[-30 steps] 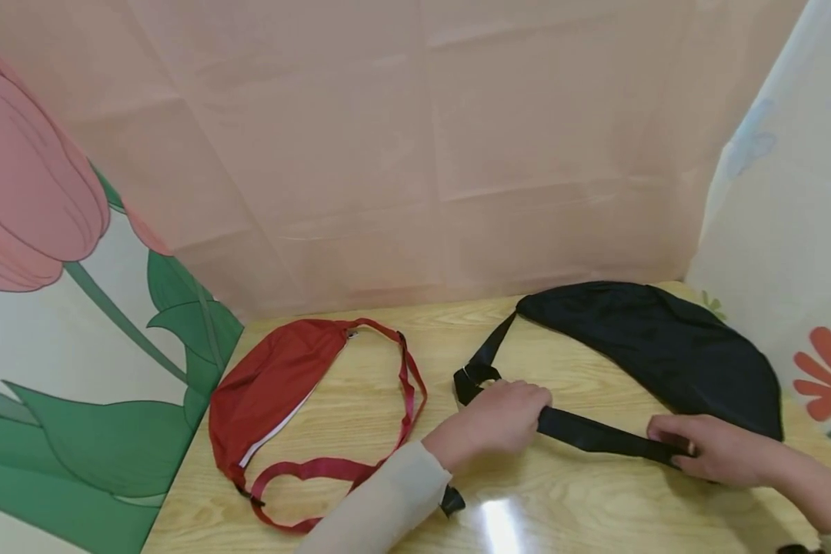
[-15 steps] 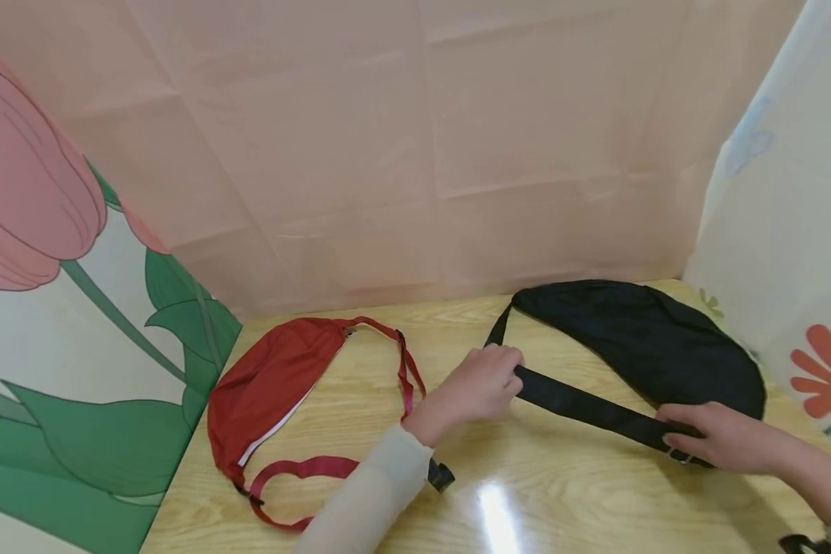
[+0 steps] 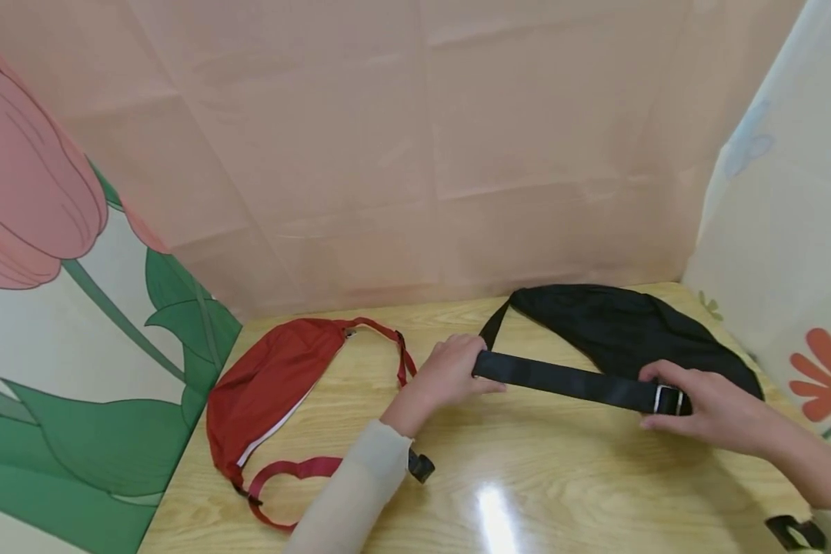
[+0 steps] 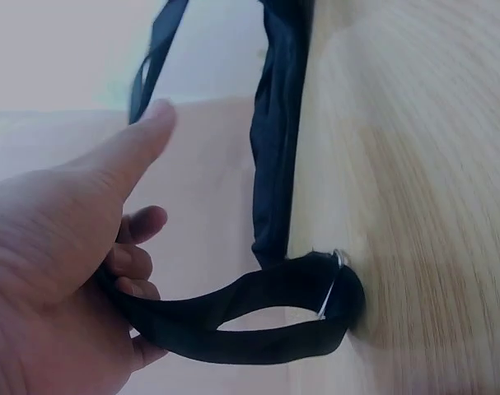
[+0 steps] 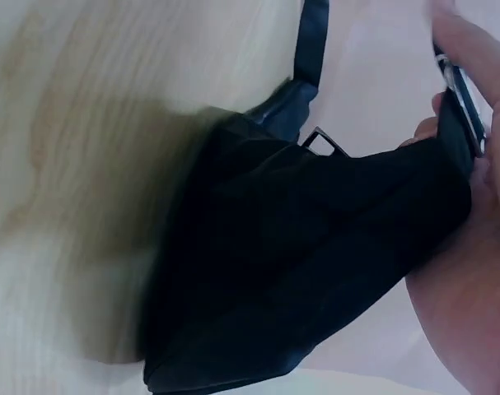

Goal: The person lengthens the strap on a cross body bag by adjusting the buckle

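A black bag [image 3: 630, 323] lies at the back right of the table, its strap [image 3: 568, 380] stretched between both hands above the wood. The left hand [image 3: 450, 373] grips the strap's left part; in the left wrist view a strap loop [image 4: 258, 344] with a metal ring hangs below the fingers of the left hand [image 4: 77, 222]. The right hand [image 3: 713, 404] pinches the strap's other end beside a silver buckle [image 3: 668, 400]. In the right wrist view the black bag [image 5: 291, 255] hangs down close to the right hand [image 5: 472, 214].
A red bag [image 3: 277, 385] with a white zipper and a looped red strap lies on the left of the wooden table [image 3: 561, 492]. A pink sheet [image 3: 415, 154] stands behind; flower-printed sheets flank both sides. Black bands show near both sleeves.
Both hands have lifted the strap, the left moving left and up, the right moving up. The silver buckle has come into view at the right hand, and the black bag has shifted slightly.
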`<control>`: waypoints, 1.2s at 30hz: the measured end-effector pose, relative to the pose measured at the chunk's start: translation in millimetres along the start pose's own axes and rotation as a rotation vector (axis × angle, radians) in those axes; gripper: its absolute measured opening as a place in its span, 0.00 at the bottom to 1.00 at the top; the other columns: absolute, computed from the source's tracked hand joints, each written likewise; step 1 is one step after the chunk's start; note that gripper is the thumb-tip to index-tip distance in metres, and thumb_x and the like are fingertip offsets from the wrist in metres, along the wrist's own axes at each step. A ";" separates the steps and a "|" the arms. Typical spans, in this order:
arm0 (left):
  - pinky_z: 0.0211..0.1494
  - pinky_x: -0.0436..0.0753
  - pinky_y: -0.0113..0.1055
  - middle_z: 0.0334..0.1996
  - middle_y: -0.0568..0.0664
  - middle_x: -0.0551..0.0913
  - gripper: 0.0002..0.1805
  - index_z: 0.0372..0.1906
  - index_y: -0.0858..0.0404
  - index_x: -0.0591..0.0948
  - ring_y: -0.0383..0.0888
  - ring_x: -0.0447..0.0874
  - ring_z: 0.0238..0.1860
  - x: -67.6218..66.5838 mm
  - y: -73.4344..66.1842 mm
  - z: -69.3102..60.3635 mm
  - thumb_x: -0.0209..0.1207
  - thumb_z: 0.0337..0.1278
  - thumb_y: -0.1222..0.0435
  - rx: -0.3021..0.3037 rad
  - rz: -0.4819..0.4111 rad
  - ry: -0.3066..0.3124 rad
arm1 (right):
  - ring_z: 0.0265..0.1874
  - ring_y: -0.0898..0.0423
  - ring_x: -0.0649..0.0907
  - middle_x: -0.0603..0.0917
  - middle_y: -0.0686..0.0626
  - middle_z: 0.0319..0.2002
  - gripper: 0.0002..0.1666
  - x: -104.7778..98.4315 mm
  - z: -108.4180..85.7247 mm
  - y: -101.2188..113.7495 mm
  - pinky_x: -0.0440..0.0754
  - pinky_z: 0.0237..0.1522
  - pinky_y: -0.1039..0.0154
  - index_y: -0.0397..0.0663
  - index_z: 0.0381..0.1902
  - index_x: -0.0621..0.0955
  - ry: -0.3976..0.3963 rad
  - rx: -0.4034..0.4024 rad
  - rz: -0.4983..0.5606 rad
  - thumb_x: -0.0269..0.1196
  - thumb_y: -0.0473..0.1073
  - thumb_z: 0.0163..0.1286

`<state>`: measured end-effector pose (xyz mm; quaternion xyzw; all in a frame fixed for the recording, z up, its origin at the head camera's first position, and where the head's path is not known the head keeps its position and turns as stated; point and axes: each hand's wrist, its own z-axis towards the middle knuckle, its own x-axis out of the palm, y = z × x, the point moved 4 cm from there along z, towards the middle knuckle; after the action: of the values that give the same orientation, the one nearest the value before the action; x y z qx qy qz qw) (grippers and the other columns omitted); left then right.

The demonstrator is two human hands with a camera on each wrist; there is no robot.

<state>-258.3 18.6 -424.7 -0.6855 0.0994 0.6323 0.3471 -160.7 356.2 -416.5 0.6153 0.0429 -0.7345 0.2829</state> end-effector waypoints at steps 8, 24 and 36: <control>0.60 0.73 0.43 0.52 0.42 0.80 0.36 0.57 0.56 0.78 0.42 0.74 0.54 -1.4 13.3 -2.9 0.62 0.55 0.33 -0.052 -0.024 0.006 | 0.39 0.65 0.80 0.83 0.58 0.43 0.33 -5.9 8.0 1.0 0.76 0.39 0.73 0.53 0.50 0.79 -0.071 -0.032 -0.059 0.83 0.49 0.48; 0.62 0.73 0.45 0.54 0.47 0.80 0.37 0.61 0.58 0.78 0.45 0.75 0.56 -2.4 22.7 -10.4 0.60 0.59 0.34 -0.075 -0.014 -0.038 | 0.51 0.74 0.72 0.83 0.51 0.48 0.39 -24.6 22.5 5.2 0.59 0.53 0.87 0.48 0.57 0.82 -0.301 -0.099 0.009 0.82 0.37 0.43; 0.49 0.78 0.35 0.48 0.43 0.83 0.22 0.54 0.53 0.79 0.40 0.76 0.42 -4.2 2.5 -4.7 0.68 0.60 0.49 0.009 -0.022 -0.108 | 0.54 0.79 0.70 0.82 0.56 0.51 0.38 -36.7 34.8 23.0 0.57 0.58 0.88 0.50 0.56 0.84 -0.301 -0.126 0.065 0.82 0.36 0.43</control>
<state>-256.8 12.6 -421.8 -0.6500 0.0758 0.6640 0.3617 -177.6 336.0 -367.6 0.4804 0.0261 -0.8048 0.3476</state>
